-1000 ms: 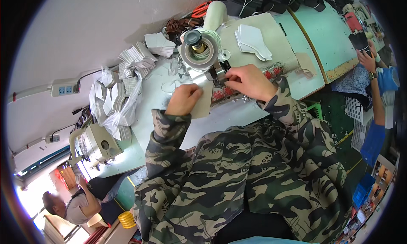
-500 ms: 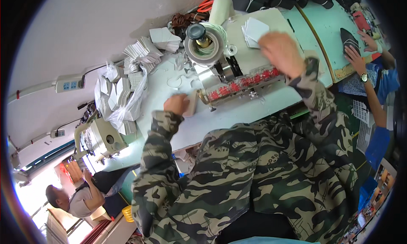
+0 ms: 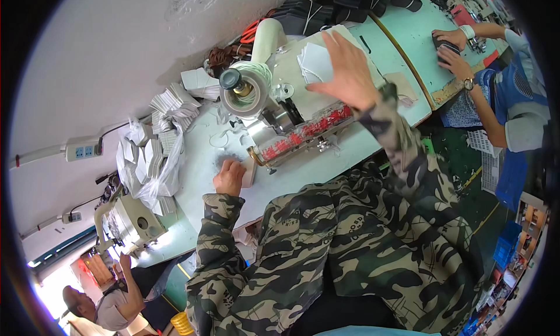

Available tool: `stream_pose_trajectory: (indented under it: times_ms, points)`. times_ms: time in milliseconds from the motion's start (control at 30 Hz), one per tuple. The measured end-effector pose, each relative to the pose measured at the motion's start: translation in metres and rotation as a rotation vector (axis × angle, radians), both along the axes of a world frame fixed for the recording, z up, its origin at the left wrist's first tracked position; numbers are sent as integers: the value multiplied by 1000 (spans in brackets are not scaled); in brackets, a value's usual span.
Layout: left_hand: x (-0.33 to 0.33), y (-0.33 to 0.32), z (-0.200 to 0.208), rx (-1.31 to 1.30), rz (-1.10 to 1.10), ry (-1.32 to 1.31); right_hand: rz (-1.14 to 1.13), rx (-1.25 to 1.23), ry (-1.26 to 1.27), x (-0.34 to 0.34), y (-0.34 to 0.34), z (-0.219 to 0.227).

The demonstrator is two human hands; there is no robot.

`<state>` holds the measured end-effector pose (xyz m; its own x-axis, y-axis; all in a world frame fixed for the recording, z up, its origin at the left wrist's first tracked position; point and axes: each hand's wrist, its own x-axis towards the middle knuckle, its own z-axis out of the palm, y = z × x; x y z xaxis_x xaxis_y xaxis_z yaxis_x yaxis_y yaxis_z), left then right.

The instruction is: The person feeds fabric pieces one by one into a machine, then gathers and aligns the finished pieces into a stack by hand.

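Observation:
My left hand is closed, its fingers curled over a pale, block-like stack on the table, left of the sewing machine. A dark grey, fuzzy patch shows just beyond the fingertips; I cannot make out what it is. Spread wide, my right hand is over the machine's cream bed with nothing in its grip. Several flat white cut pieces lie overlapped on that bed, beside the thumb and fingers. A chipped red strip runs along the machine's near side.
Bundled white pieces and a plastic bag of more stand on the left. Dark tied bundles lie at the back. At right a co-worker's hands hold a dark piece. Another person sits lower left by a second machine.
The whole view has shifted. My right hand, blurred and bunched before, is now spread beside the white pieces. My left hand stays at the pale stack. The co-worker's hands have come together on the dark piece.

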<state>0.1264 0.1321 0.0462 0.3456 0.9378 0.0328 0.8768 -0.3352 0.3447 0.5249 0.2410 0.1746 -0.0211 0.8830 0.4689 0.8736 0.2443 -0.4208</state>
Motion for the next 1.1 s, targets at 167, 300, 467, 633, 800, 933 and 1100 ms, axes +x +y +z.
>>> stream_pose_trajectory:
  times_ms: [167,300,467,633,800,933,1100]
  points:
    - [5,-1,11,174,-87,103,75,-259,-316,3,9,-10]
    - [-12,9,40,77,-42,204,208,-173,8,-30,-42,31]
    - [36,56,134,-742,-47,-568,458,-541,341,-80,-67,4]
    - [51,54,99,-520,121,-427,518,-494,280,-89,-54,-10]
    - [61,96,113,-622,-57,-269,468,-352,154,-80,-47,-13]
    - [95,124,112,-234,-444,-548,376,-345,-37,-83,-37,-16]
    - [65,92,77,-134,90,48,454,-200,70,-16,-5,18]
